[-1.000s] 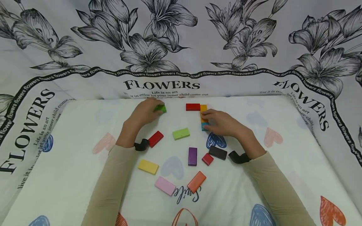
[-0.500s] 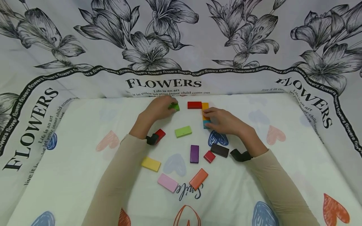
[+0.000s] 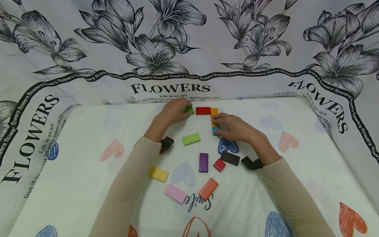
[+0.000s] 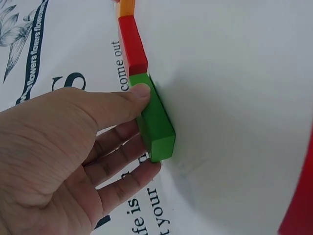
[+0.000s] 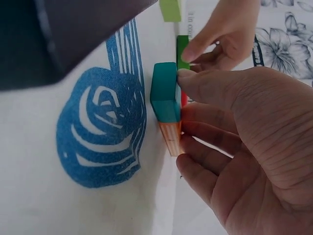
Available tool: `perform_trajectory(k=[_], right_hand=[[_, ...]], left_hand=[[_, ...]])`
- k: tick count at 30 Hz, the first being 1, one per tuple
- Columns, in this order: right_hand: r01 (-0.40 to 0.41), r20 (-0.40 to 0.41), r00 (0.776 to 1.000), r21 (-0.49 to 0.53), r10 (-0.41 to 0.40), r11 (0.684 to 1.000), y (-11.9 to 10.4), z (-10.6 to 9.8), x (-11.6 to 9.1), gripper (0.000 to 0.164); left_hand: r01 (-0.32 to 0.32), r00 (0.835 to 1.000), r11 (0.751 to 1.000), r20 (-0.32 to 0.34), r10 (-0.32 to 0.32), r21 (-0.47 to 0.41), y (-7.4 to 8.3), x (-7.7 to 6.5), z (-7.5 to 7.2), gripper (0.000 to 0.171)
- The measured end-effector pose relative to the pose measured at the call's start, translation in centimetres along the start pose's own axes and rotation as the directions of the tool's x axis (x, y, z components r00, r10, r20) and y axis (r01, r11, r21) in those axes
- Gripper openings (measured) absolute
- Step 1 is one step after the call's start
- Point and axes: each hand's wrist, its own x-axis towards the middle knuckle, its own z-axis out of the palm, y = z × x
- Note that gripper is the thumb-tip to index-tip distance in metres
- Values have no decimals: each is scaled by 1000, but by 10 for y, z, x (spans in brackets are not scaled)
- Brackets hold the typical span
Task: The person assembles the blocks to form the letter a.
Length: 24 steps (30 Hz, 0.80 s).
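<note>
In the head view my left hand (image 3: 174,110) is at the far side of the cloth, holding a dark green block (image 3: 189,110). The left wrist view shows the thumb on this block's (image 4: 155,110) upper part and fingers along its side and lower end. Its far end lies right at a red block (image 3: 203,111), in line with it. An orange block (image 3: 214,112) meets the red one at a corner, and a blue block (image 3: 215,131) continues from the orange. My right hand (image 3: 235,126) touches these two with thumb and outstretched fingers; the thumb is at the blue block's (image 5: 164,93) edge.
Nearer me lie loose blocks: light green (image 3: 191,139), purple (image 3: 203,162), black (image 3: 230,158), small red (image 3: 219,165), orange-red (image 3: 208,189), pink (image 3: 176,193) and yellow (image 3: 158,174). Another red block (image 3: 162,150) is partly hidden by the left wrist's black camera (image 3: 167,143).
My left hand has moved right with the dark green block, up to the red block's left end. The right hand stays at the orange and blue blocks.
</note>
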Motion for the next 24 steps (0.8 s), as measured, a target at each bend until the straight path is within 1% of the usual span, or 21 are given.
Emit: perform_trajectory(k=[8, 12, 17, 20, 24], right_hand=[[-1, -8, 1000, 4, 1, 1000, 0, 1, 1, 54], [-3, -4, 1000, -17, 3, 1000, -2, -3, 1, 55], [-5, -3, 1000, -24, 4, 1000, 1, -3, 3, 55], [-7, 3, 1000, -11, 7, 1000, 1, -1, 3, 55], [-16, 0, 1000, -9, 16, 1000, -2, 2, 2, 55]], left_hand=[[9, 1000, 999, -20, -10, -31, 1, 2, 2, 35], [10, 999, 999, -37, -12, -38, 4, 4, -3, 33], [33, 999, 998, -16, -34, -50, 6, 4, -7, 36], [26, 1000, 999, -7, -26, -29, 4, 3, -4, 36], [-2, 1000, 1000, 0, 2, -9, 2, 4, -1, 35]])
